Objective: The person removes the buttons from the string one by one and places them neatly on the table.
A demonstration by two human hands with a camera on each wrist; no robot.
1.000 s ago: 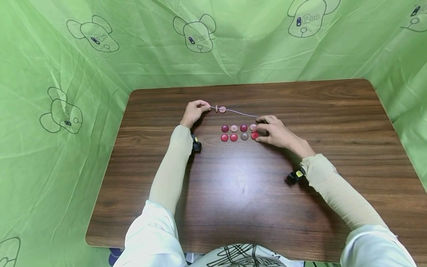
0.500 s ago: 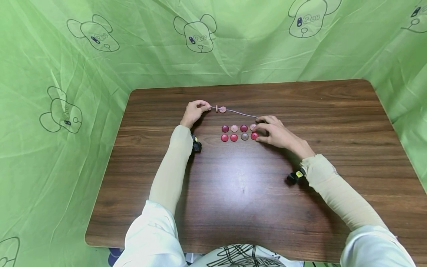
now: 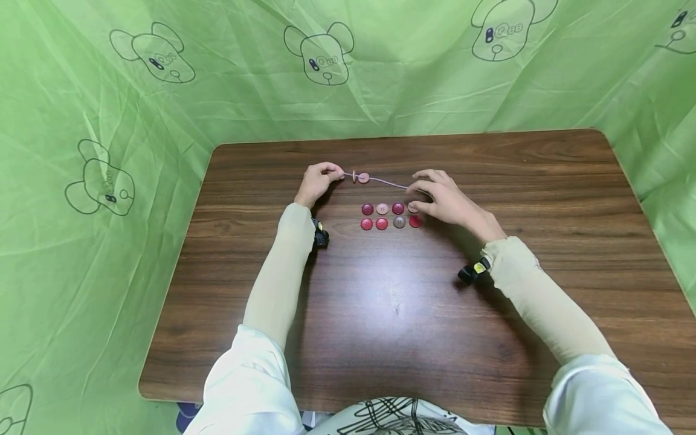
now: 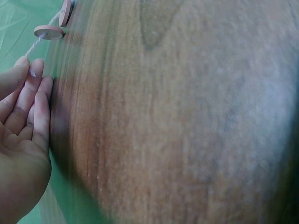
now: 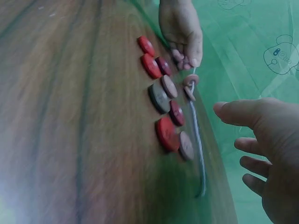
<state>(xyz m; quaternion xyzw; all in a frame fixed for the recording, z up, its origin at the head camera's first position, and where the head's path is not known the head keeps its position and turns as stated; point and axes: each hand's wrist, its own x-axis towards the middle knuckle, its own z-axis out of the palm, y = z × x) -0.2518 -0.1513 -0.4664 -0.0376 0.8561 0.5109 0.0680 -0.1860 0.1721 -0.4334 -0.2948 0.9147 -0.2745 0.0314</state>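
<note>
My left hand (image 3: 317, 183) pinches one end of a pale purple string (image 3: 387, 182) between thumb and fingertips. Two pinkish buttons are threaded close to that end: one (image 4: 48, 32) nearer my fingers, the other (image 4: 65, 12) just beyond it. From there the string runs right along the table, its far end lying loose in the right wrist view. My right hand (image 5: 275, 140) hovers over that stretch, fingers spread and holding nothing. Below the string lie two rows of loose buttons, among them a grey one (image 3: 399, 222), a red one (image 3: 415, 221) and a pink one (image 3: 382, 208).
Everything lies on a brown wood-grain table (image 3: 261, 181) with rounded corners. Green printed cloth (image 3: 228, 90) hangs close behind its far edge and along the sides. A small black camera (image 3: 472, 272) is strapped under the right wrist, another (image 3: 321, 234) at the left.
My right hand has lifted off the string and the right-hand buttons, moving slightly up and left, uncovering the rightmost red button. The left hand keeps its pinch and has not moved.
</note>
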